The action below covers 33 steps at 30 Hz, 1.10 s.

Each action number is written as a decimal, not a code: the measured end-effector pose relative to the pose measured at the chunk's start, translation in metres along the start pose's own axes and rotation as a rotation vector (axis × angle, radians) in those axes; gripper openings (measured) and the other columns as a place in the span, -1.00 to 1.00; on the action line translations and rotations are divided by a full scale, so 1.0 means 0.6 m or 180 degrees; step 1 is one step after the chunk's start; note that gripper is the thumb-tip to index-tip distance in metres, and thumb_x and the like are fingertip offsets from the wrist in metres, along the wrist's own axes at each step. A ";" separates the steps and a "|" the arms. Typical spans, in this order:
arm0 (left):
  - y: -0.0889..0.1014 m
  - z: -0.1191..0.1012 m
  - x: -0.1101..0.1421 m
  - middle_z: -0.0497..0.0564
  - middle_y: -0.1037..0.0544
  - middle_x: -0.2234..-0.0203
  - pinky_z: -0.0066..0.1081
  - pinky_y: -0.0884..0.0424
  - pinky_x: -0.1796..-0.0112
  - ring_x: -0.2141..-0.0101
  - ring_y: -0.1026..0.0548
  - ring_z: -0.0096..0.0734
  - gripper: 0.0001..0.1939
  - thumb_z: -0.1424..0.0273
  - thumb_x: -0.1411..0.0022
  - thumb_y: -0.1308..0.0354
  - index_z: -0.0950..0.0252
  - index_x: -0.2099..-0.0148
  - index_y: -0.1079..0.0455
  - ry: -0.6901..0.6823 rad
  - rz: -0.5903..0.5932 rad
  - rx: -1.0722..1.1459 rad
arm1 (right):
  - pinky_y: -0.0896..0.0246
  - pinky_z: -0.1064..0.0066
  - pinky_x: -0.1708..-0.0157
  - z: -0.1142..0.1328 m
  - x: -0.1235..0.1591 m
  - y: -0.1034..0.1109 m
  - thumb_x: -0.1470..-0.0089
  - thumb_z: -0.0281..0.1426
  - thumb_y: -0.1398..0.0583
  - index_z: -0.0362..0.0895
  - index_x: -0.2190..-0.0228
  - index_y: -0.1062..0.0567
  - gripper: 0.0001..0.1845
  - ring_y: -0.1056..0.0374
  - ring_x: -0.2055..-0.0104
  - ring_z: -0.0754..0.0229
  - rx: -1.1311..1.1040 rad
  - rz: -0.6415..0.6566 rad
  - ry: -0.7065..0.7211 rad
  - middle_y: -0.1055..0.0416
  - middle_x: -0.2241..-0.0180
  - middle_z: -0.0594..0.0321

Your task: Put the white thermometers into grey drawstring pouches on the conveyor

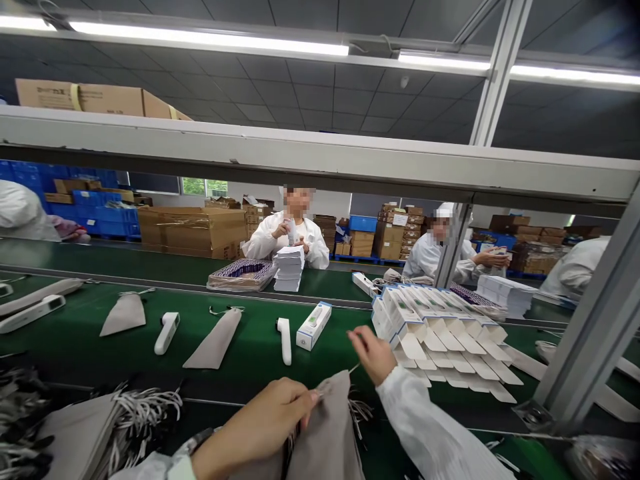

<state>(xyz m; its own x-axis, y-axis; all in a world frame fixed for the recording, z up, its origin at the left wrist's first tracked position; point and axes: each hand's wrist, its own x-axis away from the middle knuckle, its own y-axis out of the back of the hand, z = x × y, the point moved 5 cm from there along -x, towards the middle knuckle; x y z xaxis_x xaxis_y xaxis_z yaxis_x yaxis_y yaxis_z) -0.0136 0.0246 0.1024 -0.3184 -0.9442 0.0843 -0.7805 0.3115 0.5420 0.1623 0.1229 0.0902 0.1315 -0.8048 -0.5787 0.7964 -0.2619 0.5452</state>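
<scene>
the left hand [265, 420] pinches the top edge of a grey pouch [327, 433] standing long-axis up from the near edge, while the right hand [373, 353], just beyond it, grips its drawstring [354, 369].

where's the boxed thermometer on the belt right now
In the head view the box lies on the green belt at centre, just right of a bare white thermometer and left of the stack of open cartons, beyond the right hand.

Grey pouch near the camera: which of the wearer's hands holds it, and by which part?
The left hand pinches the grey pouch at its top edge; the right hand pulls its drawstring.
</scene>
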 end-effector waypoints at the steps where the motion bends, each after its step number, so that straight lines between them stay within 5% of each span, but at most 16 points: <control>1: -0.004 -0.009 0.009 -0.18 -0.06 0.76 -0.56 0.02 0.66 0.70 -0.05 -0.57 -0.60 0.11 -0.13 0.16 0.30 0.57 -0.15 0.0034 0.0259 0.0282 | 0.02 0.44 0.57 -0.018 -0.011 0.015 0.03 -0.10 0.03 -0.11 0.51 -0.32 -0.65 -0.12 0.65 0.29 -0.0009 -0.0171 -0.0131 -0.15 0.70 0.33; 4: -0.008 -0.025 0.018 -0.24 0.08 0.78 -0.56 0.17 0.71 0.74 0.15 -0.62 -0.61 0.09 -0.14 0.19 0.28 0.54 -0.09 -0.0004 0.0315 0.1199 | 0.00 0.46 0.63 -0.040 -0.019 0.019 0.04 -0.05 0.05 -0.13 0.48 -0.31 -0.59 -0.08 0.69 0.33 -0.0744 0.0232 -0.0693 -0.17 0.72 0.34; 8: 0.001 -0.021 0.000 -0.21 0.02 0.73 -0.59 0.06 0.67 0.70 0.05 -0.62 -0.63 0.12 -0.18 0.21 0.30 0.44 -0.19 -0.0527 -0.0555 0.1365 | -0.13 0.49 0.57 0.052 0.052 -0.074 0.37 -0.17 -0.26 -0.12 0.20 -0.26 -0.38 -0.17 0.61 0.38 -0.2522 0.2713 -0.0689 -0.33 0.51 0.33; 10: -0.001 -0.020 -0.006 -0.16 -0.09 0.68 -0.59 -0.08 0.60 0.64 -0.09 -0.58 -0.65 0.17 -0.20 0.21 0.30 0.43 -0.21 -0.0751 -0.0788 0.1086 | -0.18 0.45 0.40 0.097 0.080 -0.100 0.57 -0.38 -0.35 -0.13 0.23 -0.28 -0.29 -0.27 0.43 0.31 -0.2934 0.3235 -0.0378 -0.34 0.40 0.30; 11: -0.004 -0.020 -0.006 -0.13 -0.17 0.63 -0.57 -0.15 0.54 0.58 -0.17 -0.55 -0.66 0.19 -0.21 0.21 0.29 0.41 -0.23 -0.0845 -0.0880 0.0879 | -0.19 0.43 0.36 0.104 0.078 -0.104 0.58 -0.42 -0.34 -0.14 0.27 -0.30 -0.33 -0.28 0.38 0.28 -0.2995 0.3101 -0.0370 -0.33 0.39 0.30; 13: -0.017 -0.018 -0.003 -0.03 -0.31 0.44 -0.50 -0.24 0.35 0.38 -0.30 -0.45 -0.71 0.22 -0.21 0.20 0.25 0.26 -0.26 -0.0936 -0.1065 0.0342 | -0.20 0.41 0.35 0.078 0.050 -0.086 0.51 -0.38 -0.30 -0.14 0.29 -0.29 -0.40 -0.29 0.36 0.25 -0.2728 0.2210 -0.0690 -0.34 0.40 0.31; 16: -0.059 0.007 0.000 0.12 -0.27 0.09 -0.29 -0.18 0.11 0.07 -0.22 -0.21 -0.60 0.22 -0.19 0.17 0.24 -0.05 -0.11 -0.0656 -0.0979 -0.0662 | -0.18 0.39 0.26 -0.017 -0.008 0.017 0.29 -0.26 -0.16 -0.13 0.23 -0.24 -0.51 -0.30 0.26 0.20 -0.0815 -0.0107 -0.1310 -0.34 0.30 0.23; 18: -0.096 0.032 -0.002 0.20 -0.15 -0.04 -0.13 -0.10 0.04 -0.04 -0.09 -0.06 -0.48 0.23 -0.16 0.11 0.33 -0.13 -0.03 -0.0396 -0.0666 -0.1291 | -0.12 0.25 0.21 -0.070 -0.023 0.065 0.20 -0.19 -0.10 -0.15 0.16 -0.18 -0.47 -0.26 0.17 0.07 -0.0180 -0.0576 -0.1625 -0.30 0.22 0.09; 21: -0.131 0.060 -0.010 0.20 0.02 -0.13 -0.07 -0.05 0.01 -0.10 0.08 0.00 -0.38 0.32 -0.10 -0.02 0.37 -0.17 0.07 -0.0408 -0.0308 -0.1873 | -0.08 0.20 0.23 -0.135 -0.019 0.076 0.16 -0.20 -0.08 -0.18 0.06 -0.11 -0.39 -0.27 0.19 -0.03 0.0926 -0.0154 -0.1949 -0.33 0.27 0.01; 25: -0.137 0.074 -0.025 0.07 0.06 -0.15 -0.13 -0.07 -0.01 -0.13 0.15 -0.09 -0.34 0.35 -0.08 -0.06 0.27 -0.19 0.13 -0.0957 0.0048 -0.2148 | -0.05 0.19 0.23 -0.173 0.007 0.032 0.17 -0.35 -0.14 -0.24 0.07 -0.18 -0.43 -0.26 0.16 -0.06 0.1704 0.0469 -0.2046 -0.33 0.26 -0.06; 29: -0.137 0.074 -0.026 0.10 -0.04 -0.12 -0.07 0.09 -0.05 -0.12 0.08 -0.12 -0.44 0.41 -0.13 0.00 0.30 -0.16 0.05 -0.1298 -0.0024 -0.2447 | 0.05 0.17 0.13 -0.133 -0.005 -0.010 0.05 -0.39 -0.05 -0.21 0.04 -0.15 -0.52 -0.13 0.04 -0.03 0.1867 0.0614 -0.1468 -0.18 0.08 -0.11; 33: -0.139 0.053 -0.009 0.08 -0.22 -0.01 -0.19 -0.09 0.05 -0.02 -0.14 -0.17 -0.51 0.58 -0.07 0.04 0.23 -0.07 -0.09 -0.1518 -0.0426 -0.2468 | -0.06 0.40 0.20 -0.053 -0.024 -0.098 -0.02 -0.35 0.01 -0.11 0.16 -0.26 -0.70 -0.26 0.20 0.20 0.1521 0.1189 -0.0615 -0.33 0.23 0.15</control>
<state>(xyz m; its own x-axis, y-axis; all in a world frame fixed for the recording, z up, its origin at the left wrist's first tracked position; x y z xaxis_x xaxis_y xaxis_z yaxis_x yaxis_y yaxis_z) 0.0359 0.0071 0.0300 -0.5740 -0.7695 -0.2801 -0.3024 -0.1187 0.9458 0.1325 0.1668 0.0470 0.2051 -0.9578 -0.2015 0.3602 -0.1176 0.9254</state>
